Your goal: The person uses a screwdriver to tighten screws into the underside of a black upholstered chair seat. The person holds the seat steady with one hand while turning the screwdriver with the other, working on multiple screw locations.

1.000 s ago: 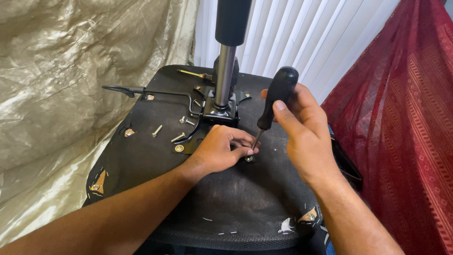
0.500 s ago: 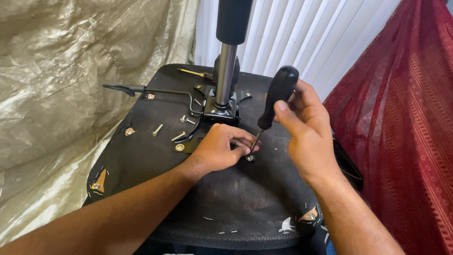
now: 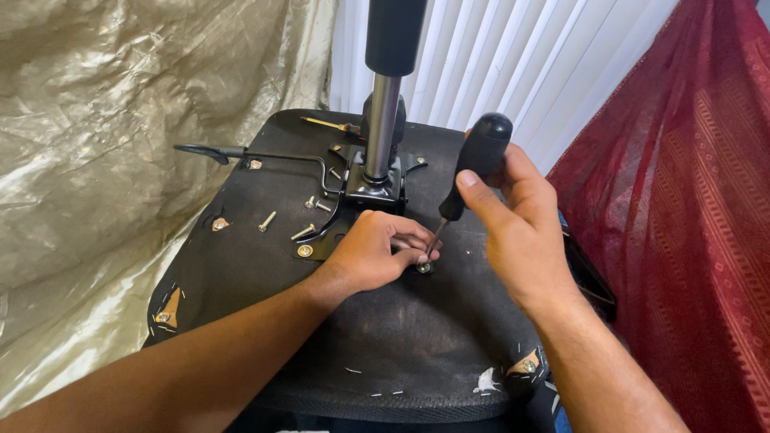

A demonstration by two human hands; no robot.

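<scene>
An office chair seat (image 3: 401, 345) lies upside down, its black fabric underside facing me. A black metal mounting plate (image 3: 373, 188) with a gas-lift column (image 3: 385, 104) rises from its middle. My right hand (image 3: 513, 216) grips a black-handled screwdriver (image 3: 477, 160), its tip set on a screw (image 3: 423, 267) in the plate's near edge. My left hand (image 3: 373, 252) rests on the seat with its fingertips pinched around that screw. Several loose screws (image 3: 303, 232) lie left of the plate.
A thin black lever (image 3: 241, 152) sticks out left from the mechanism. A second screwdriver (image 3: 329, 124) lies at the seat's far edge. Crinkled gold plastic sheeting (image 3: 104, 160) covers the left side, red patterned cloth (image 3: 698, 200) hangs at the right, white vertical blinds (image 3: 513, 64) behind.
My right hand has turned slightly on the screwdriver handle, with the thumb shifting over it. My left hand stays on the screw.
</scene>
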